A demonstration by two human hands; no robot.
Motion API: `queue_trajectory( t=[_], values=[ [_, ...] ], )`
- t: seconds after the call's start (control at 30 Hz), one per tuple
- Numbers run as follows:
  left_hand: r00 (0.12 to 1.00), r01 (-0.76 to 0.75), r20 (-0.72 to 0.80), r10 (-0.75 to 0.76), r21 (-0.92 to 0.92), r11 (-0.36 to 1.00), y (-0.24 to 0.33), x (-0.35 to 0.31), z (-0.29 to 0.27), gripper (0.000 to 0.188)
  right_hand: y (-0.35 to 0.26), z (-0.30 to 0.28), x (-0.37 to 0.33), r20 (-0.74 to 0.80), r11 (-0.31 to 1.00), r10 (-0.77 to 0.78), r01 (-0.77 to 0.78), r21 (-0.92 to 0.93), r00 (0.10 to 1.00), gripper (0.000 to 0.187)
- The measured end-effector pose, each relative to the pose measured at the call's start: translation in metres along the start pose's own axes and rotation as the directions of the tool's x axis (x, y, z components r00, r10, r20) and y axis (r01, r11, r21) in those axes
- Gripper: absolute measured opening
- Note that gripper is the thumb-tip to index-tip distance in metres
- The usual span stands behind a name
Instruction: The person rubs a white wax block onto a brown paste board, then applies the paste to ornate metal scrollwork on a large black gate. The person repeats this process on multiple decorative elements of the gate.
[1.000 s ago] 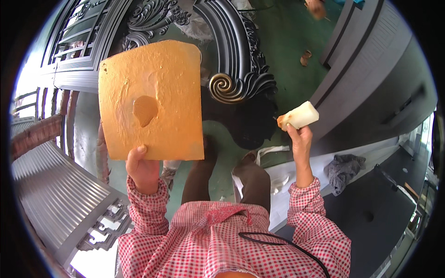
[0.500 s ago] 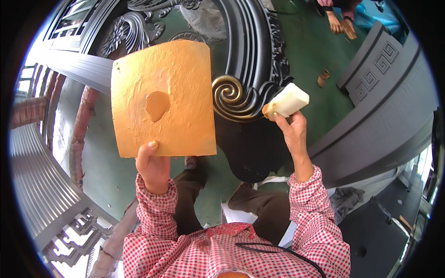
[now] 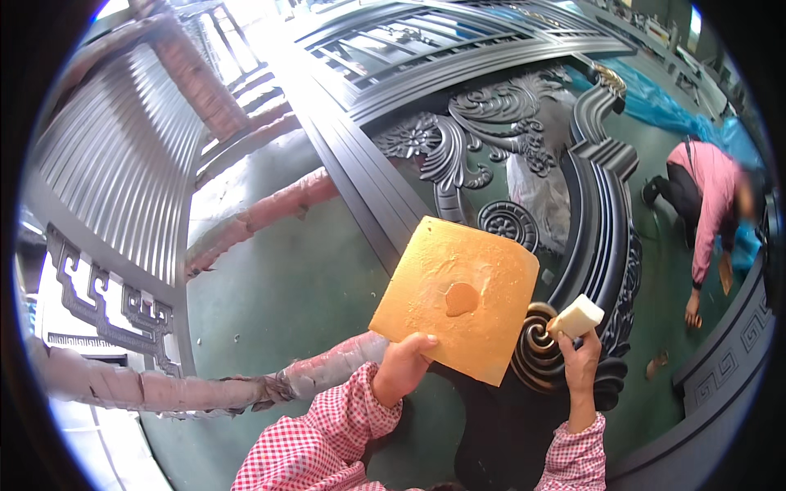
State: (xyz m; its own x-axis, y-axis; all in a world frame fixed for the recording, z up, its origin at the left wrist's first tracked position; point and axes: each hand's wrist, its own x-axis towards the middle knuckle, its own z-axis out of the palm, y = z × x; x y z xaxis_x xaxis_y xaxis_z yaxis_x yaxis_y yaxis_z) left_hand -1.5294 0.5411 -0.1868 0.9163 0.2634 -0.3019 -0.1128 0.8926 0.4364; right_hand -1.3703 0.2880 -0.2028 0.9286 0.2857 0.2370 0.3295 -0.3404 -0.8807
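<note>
Two-handed, pinching flat, square, orange-coated board [image 3: 434, 270] by near edge w/ L hand [image 3: 401, 365] and blocky cream foam sponge [image 3: 580, 316] w/ R hand [image 3: 581, 362], w/ long axis aimed at board's R edge, seen against black-and-gold spiral scroll [image 3: 534, 348], nearer R than L, can't tell if touching.

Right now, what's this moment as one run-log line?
left grip: holds orange-gold board; right grip: holds pale block, contact with gold scroll unclear; nearby: black carved frame; co-worker: bending low
</note>
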Motion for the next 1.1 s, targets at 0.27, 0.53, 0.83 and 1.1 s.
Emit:
queue_trajectory(
  t=[0.27, 0.53, 0.83, 1.1],
  values=[
    [0.987, -0.134, 0.105, 0.121, 0.123, 0.983, -0.002, 0.0, -0.021, 0.031, 0.004, 0.01, 0.009, 0.037, 0.996, -0.027, 0.024, 0.083, 0.999, 0.022],
    [0.986, -0.165, 0.016, 0.165, 0.167, 0.972, 0.015, -0.01, -0.026, 0.044, -0.07, 0.043, 0.093, 0.213, 0.881, -0.223, 0.103, 0.463, 0.951, 0.022],
    [0.956, -0.285, -0.052, 0.289, 0.074, 0.956, 0.039, -0.019, -0.049, 0.05, -0.203, 0.133, 0.147, 0.385, 0.811, -0.479, 0.23, 0.538, 0.788, 0.025],
    [0.936, -0.339, -0.075, 0.344, 0.07, 0.938, 0.046, -0.033, -0.041, 0.048, -0.206, 0.099, 0.191, 0.344, 0.842, -0.388, 0.177, 0.509, 0.855, 0.026]
  ],
)
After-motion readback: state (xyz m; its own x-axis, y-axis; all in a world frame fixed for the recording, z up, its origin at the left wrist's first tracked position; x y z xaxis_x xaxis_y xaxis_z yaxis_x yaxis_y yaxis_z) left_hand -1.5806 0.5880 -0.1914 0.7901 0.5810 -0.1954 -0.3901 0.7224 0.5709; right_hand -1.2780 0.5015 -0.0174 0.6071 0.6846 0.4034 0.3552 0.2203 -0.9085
